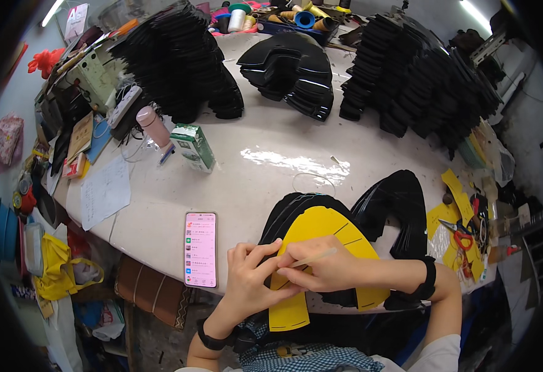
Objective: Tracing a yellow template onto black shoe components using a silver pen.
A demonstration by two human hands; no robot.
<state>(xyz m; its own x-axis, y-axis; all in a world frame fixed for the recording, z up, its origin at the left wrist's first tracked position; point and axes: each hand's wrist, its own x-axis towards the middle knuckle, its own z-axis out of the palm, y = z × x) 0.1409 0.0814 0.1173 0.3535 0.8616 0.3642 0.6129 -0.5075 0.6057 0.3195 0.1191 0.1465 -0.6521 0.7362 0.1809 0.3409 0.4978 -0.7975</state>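
Observation:
A yellow arch-shaped template (309,232) with dark slit marks lies on a stack of black curved pieces (278,214) at the table's near edge. My left hand (250,276) grips the template's left side, thumb on its face and fingers bent at the edge. In my right hand (324,266) is a slim whitish pen (318,256), pinched with its lower end against the template near my left fingers. The pen's tip is hidden by my fingers. More black curved pieces (395,198) lie just to the right.
Tall stacks of black pieces (175,68) stand along the back. A phone (201,248) with a lit screen lies left of my hands. Beyond it are a green box (193,147) and a pink bottle (152,126). Orange-handled scissors (462,239) rest on yellow scraps at right.

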